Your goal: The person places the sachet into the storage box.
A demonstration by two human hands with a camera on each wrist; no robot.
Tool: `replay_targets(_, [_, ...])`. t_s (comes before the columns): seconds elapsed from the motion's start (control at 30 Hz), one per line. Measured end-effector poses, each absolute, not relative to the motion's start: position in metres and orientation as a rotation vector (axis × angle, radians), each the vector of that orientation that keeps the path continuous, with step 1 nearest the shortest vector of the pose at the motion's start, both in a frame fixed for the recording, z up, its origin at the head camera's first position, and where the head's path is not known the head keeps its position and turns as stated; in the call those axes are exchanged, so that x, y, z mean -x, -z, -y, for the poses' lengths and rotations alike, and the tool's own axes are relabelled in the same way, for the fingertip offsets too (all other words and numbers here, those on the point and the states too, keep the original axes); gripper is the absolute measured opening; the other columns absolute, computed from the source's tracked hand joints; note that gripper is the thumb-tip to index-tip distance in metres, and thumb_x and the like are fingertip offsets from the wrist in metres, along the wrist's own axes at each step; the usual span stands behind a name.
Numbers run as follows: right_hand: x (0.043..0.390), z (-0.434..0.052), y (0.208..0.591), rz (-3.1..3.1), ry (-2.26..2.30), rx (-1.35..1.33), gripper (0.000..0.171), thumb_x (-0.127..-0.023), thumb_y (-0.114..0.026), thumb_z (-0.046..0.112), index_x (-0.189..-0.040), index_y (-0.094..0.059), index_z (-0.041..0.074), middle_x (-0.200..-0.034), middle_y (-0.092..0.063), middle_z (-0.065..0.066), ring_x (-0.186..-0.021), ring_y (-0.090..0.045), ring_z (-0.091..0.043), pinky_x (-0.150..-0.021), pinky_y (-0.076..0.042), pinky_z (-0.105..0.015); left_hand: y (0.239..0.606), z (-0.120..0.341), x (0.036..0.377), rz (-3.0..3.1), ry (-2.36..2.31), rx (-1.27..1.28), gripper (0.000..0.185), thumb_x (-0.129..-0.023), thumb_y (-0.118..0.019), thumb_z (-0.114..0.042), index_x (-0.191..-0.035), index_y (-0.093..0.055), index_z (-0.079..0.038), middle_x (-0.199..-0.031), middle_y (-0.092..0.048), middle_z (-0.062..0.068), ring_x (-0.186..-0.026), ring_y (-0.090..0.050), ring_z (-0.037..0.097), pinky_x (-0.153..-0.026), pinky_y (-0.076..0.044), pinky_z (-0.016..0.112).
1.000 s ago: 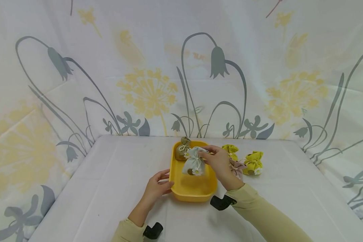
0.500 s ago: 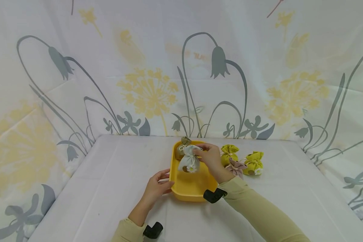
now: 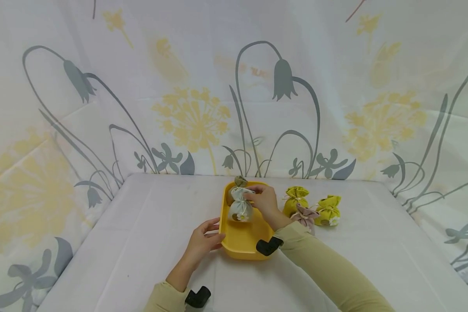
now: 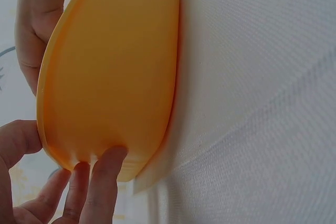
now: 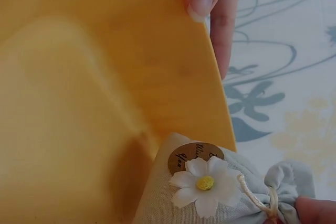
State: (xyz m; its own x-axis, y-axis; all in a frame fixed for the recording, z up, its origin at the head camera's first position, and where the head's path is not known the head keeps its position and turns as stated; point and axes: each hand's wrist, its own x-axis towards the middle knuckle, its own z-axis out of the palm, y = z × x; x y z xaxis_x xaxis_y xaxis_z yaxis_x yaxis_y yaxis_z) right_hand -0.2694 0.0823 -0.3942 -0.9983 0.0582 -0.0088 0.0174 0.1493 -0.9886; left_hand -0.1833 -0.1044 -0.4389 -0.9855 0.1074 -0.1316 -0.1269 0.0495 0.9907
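A pale grey-blue drawstring pouch (image 3: 241,203) with a white daisy and a round brown label hangs inside the yellow bin (image 3: 243,242), toward its left. My right hand (image 3: 265,201) pinches its gathered neck; in the right wrist view a fingertip (image 5: 317,211) meets the neck beside the cream cord. Behind it an olive-brown pouch (image 3: 240,181) stands in the bin, mostly hidden. My left hand (image 3: 203,238) holds the bin's left side, thumb at the rim and fingers (image 4: 107,177) against the outer wall.
Right of the bin are two yellow-green pouches, one (image 3: 295,201) farther back and another (image 3: 328,211) at the right. A mauve pouch (image 3: 306,216) sits between them, nearer me. The white-covered table (image 3: 148,242) meets a flower-printed cloth (image 3: 203,86) at the back.
My right hand has carried the pale grey-blue pouch leftward across the bin, closer to the olive-brown pouch. My left hand has kept its place on the bin.
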Motion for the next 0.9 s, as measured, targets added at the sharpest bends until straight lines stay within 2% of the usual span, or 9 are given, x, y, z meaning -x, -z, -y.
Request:
replay_targets(0.33, [0.282, -0.076, 0.402, 2.354, -2.062, 0.14, 0.022, -0.081, -0.069, 0.003, -0.103, -0.068, -0.003, -0.1, -0.063, -0.015, -0.071, -0.06, -0.013, -0.064, -0.055, -0.029, 0.454, 0.104, 0.189, -2.168, -2.066, 0.026, 0.054, -0.085, -0.065, -0.005, -0.134, -0.045, 0.001, -0.122, -0.05, 0.024, -0.101, -0.06, 0.028, -0.072, -0.056, 0.036])
replay_targets(0.63, [0.289, -0.072, 0.409, 2.399, -2.002, 0.154, 0.022, -0.081, -0.071, 0.007, -0.103, -0.07, 0.001, -0.103, -0.063, -0.013, -0.078, -0.062, -0.019, -0.069, -0.055, -0.032, 0.454, 0.104, 0.189, -2.174, -2.068, 0.029, 0.052, -0.085, -0.065, -0.004, -0.133, -0.046, 0.001, -0.121, -0.05, 0.024, -0.101, -0.06, 0.028, -0.073, -0.056, 0.035])
replay_targets(0.9, [0.287, -0.073, 0.405, 2.405, -2.036, 0.195, 0.025, -0.081, -0.071, 0.006, -0.105, -0.068, -0.001, -0.101, -0.063, -0.014, -0.082, -0.062, -0.021, -0.075, -0.055, -0.036, 0.452, 0.104, 0.188, -2.189, -2.051, 0.038, 0.052, -0.085, -0.065, -0.006, -0.133, -0.047, 0.001, -0.121, -0.05, 0.023, -0.1, -0.06, 0.028, -0.073, -0.056, 0.035])
